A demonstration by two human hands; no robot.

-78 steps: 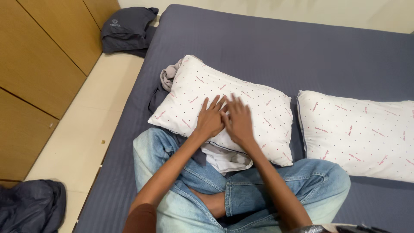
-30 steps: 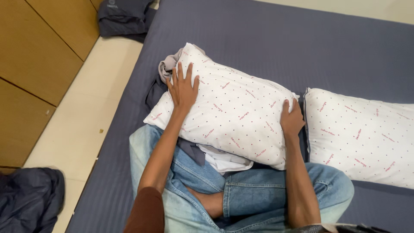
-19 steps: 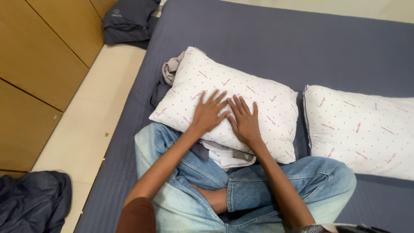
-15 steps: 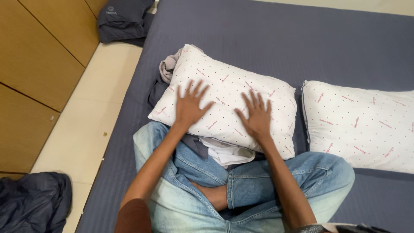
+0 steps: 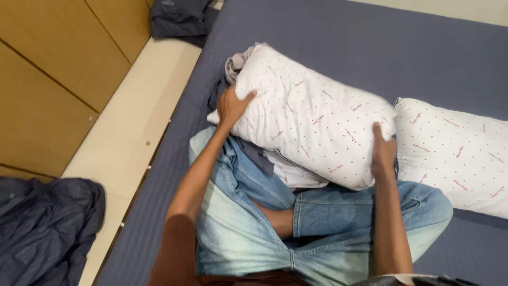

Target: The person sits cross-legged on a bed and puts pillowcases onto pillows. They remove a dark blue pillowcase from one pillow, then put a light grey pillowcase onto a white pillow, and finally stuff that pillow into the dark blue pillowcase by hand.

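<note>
Left hand (image 5: 231, 105) grips the near left corner of a plump white pillow w/ small red dots & pink marks (image 5: 312, 114); fingers (image 5: 244, 97) curled narrow onto the fabric, thumb side tucked under the corner. Right hand (image 5: 382, 151) clamps the pillow's right end, fingers (image 5: 377, 132) pointing up along the edge, closed on the fabric, palm against the side. Pillow sits between both hands, lying slantwise, its lower edge over the person's lap in light blue denim jeans (image 5: 254, 222), legs crossed.

Just under the pillow, below the left fingers, a bundle of clothes: a dark grey-blue garment (image 5: 254, 153) & a white folded cloth (image 5: 293, 175), both partly covered by the pillow. Beyond the left fingertips, at the pillow's far left corner, a pale grey crumpled cloth (image 5: 235, 62) pokes out.

Right of the right-hand fingers, touching or nearly touching the held pillow, a second white dotted pillow (image 5: 455, 153) lies flat on the grey-blue bed sheet (image 5: 328, 37).

Well left of the left hand: cream floor strip (image 5: 132, 132), brown wooden cupboard panels (image 5: 47, 79), a dark navy crumpled cloth heap (image 5: 42, 228) on the floor, another dark bundle (image 5: 177, 16) at the far top
</note>
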